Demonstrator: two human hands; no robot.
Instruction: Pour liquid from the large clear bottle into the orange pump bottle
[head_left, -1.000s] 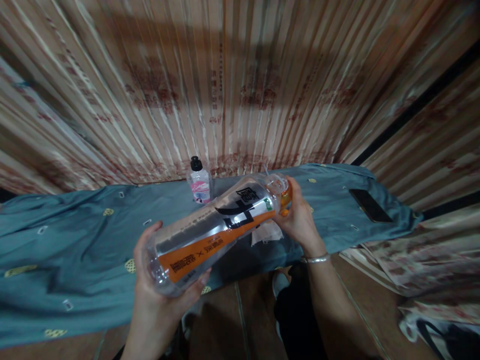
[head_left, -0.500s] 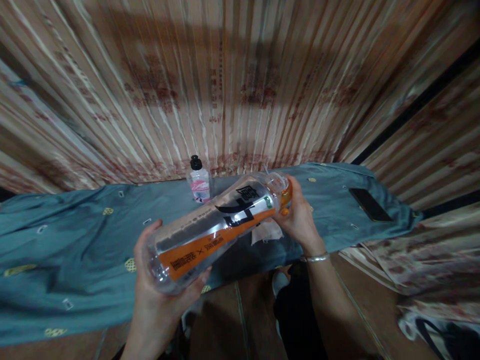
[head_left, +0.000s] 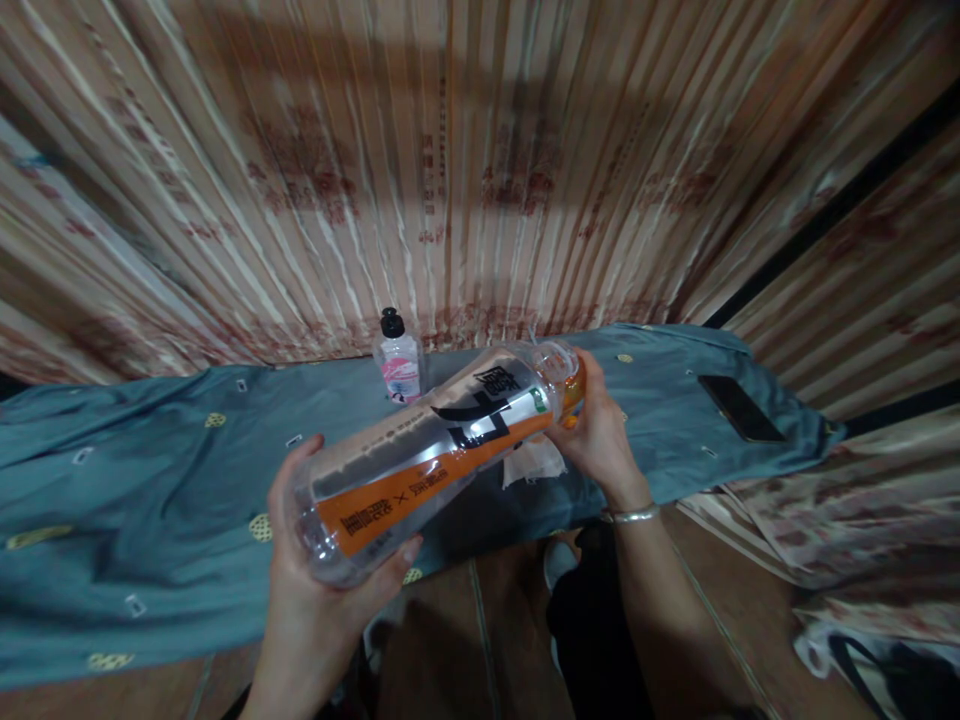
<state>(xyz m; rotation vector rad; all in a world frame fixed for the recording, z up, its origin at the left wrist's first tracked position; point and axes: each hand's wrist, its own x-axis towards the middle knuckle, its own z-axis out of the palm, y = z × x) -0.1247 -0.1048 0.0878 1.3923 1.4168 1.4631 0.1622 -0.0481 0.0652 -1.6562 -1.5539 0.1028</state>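
A large clear plastic bottle [head_left: 435,450] with an orange and black label lies slantwise in the air between my hands, its neck up to the right. My left hand [head_left: 322,570] is wrapped round its base, thumb beneath. My right hand [head_left: 596,430] grips the neck end, where something orange shows against the palm; most of that is hidden. Behind the big bottle a small clear bottle [head_left: 400,368] with a black cap and pink label stands upright on the cloth. A white tissue [head_left: 534,463] lies under the big bottle's neck.
A blue-green patterned cloth [head_left: 172,480] covers the long narrow surface. On its right part lies a dark phone [head_left: 741,408]. Pleated curtains [head_left: 480,180] hang behind and at the right. At the lower right a white bag [head_left: 825,645] rests on the tiled floor.
The big bottle has turned very slightly in my hands, so its label sits a little differently. Both hands keep their hold in nearly the same place.
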